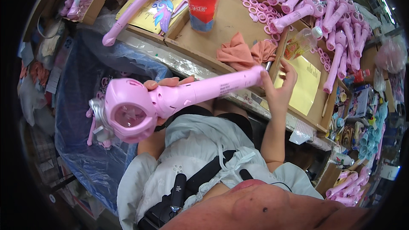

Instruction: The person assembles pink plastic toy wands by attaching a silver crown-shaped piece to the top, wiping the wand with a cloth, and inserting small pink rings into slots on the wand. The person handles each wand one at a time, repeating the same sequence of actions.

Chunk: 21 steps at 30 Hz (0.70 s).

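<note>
Head view: from where I stand, the left hand [169, 81] is closed round the neck of a pink toy wand [204, 90], which lies across the centre of the frame, bulbous head to the left. The right hand [280, 83] touches the handle's end, fingers partly spread; whether it grips, I cannot tell. Blue plastic sheeting [79, 145] occupies the left. An orange cloth [240, 53] and pink rings [263, 13] lie in a cardboard tray [232, 25], upper centre.
</note>
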### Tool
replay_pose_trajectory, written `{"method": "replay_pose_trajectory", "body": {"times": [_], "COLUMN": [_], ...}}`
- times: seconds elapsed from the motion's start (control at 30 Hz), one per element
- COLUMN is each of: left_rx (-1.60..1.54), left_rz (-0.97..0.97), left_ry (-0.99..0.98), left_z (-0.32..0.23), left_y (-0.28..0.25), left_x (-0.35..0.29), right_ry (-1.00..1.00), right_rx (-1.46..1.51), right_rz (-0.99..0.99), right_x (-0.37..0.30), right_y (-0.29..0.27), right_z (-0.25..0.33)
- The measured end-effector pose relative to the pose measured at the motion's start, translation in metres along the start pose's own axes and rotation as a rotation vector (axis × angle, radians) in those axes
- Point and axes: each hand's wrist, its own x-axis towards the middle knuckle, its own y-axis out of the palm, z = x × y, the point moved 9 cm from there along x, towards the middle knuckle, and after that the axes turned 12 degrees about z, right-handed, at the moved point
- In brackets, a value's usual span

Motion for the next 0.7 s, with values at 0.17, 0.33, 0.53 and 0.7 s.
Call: {"method": "replay_pose_trajectory", "body": {"times": [0.17, 0.33, 0.53, 0.7], "left_rx": [-0.04, 0.616, 1.047, 0.977], "left_rz": [0.247, -0.464, -0.418, -0.466], "left_ry": [0.003, 0.142, 0.125, 0.288], "left_z": [-0.019, -0.014, 0.024, 0.009], "left_y": [0.011, -0.028, -0.019, -0.027], "left_x": [0.046, 0.079, 0.089, 0.086], "right_ry": [-0.48, -0.283, -0.22, -0.14], "right_rx": [0.039, 0.187, 0.12, 0.386], "right_rz": [0.924, 0.425, 0.127, 0.393], "right_x": [-0.026, -0.014, -0.032, -0.05], "right_y": [0.058, 0.078, 0.093, 0.108], "right_z": [0.051, 0.06, 0.068, 0.053]}}
